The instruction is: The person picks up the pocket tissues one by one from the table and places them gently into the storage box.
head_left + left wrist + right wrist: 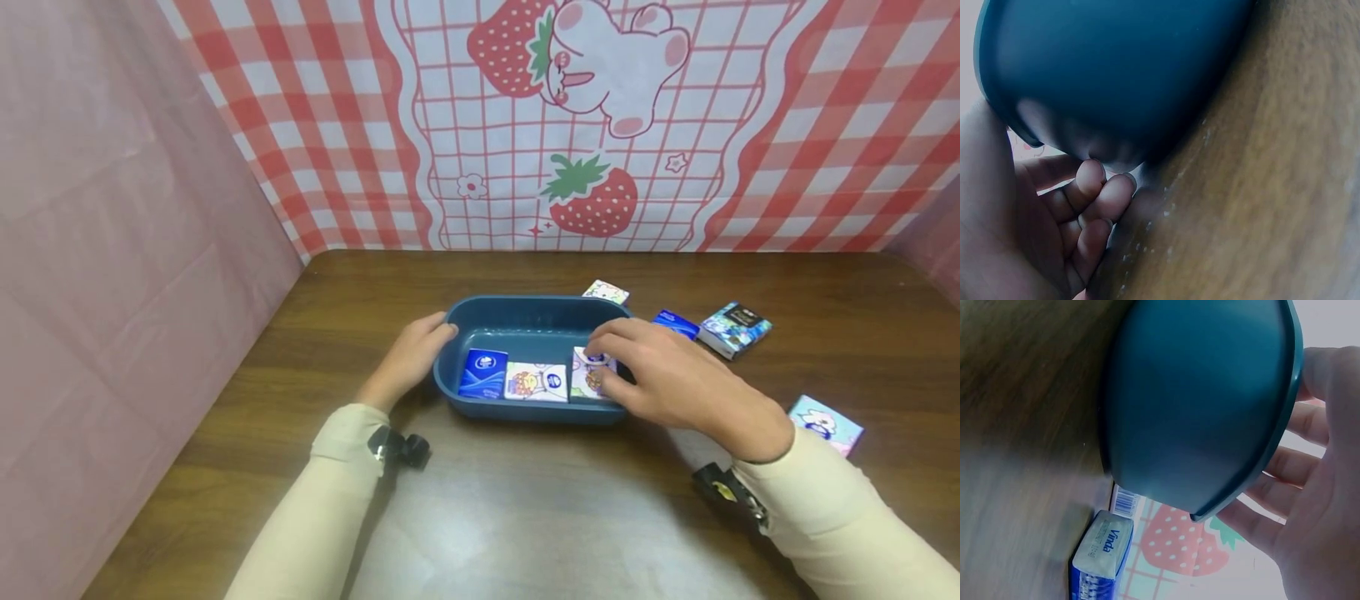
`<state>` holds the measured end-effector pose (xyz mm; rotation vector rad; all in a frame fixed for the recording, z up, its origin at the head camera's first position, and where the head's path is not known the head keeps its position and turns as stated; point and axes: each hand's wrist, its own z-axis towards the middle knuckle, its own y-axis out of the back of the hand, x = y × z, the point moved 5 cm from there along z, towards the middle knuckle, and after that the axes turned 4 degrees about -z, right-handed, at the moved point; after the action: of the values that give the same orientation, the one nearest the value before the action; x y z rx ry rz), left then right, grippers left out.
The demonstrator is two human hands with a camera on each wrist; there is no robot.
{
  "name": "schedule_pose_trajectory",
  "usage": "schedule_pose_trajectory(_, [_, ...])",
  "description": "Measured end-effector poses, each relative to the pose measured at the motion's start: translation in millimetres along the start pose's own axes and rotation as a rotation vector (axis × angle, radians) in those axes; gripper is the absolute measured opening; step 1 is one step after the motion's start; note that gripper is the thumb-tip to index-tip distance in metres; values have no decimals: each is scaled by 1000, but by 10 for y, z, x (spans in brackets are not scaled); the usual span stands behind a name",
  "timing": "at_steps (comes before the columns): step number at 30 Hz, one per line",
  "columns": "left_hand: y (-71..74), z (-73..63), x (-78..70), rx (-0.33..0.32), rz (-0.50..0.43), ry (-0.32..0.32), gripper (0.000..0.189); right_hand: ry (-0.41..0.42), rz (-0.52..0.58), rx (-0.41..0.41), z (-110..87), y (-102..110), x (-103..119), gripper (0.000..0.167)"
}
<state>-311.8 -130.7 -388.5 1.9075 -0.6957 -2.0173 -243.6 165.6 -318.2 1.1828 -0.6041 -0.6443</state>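
A dark blue oblong plastic basin [532, 411] sits on the wooden table. Along its near side lie three pocket tissue packs: a blue pack [483, 375] at left, a white cartoon pack [536, 382] mid-row, and a pale patterned pack [582, 382] at right. My left hand [411, 357] holds the basin's left end, thumb at the rim; in the left wrist view its curled fingers [1107, 197] are against the outer wall. My right hand [671, 375] reaches over the right rim and pinches the patterned pack, hiding part of it.
Right of the basin lie a blue tissue pack [677, 324], a dark floral pack [735, 328] and a light blue cartoon pack [827, 423]. Behind the basin's back rim is a white pack [606, 291]. A checked strawberry cloth [480, 208] hangs along the table's back edge.
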Motion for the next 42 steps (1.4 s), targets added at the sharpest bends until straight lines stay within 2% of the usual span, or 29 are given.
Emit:
schedule_pose_trajectory(9, [-1, 11, 4, -1, -10, -10, 46, -58, -10, 0, -22, 56, -64, 30])
schedule_pose_trajectory(18, [-8, 21, 10, 2, -5, 4, 45, -70, -2, -71, -61, 136, -165, 25])
schedule_pose_trajectory(27, [-8, 28, 34, 5, -18, 5, 46, -101, 1, -84, -78, 163, -221, 27])
schedule_pose_trajectory(42, [3, 23, 29, 2, -12, -13, 43, -184, -5, -40, -126, 174, -334, 29])
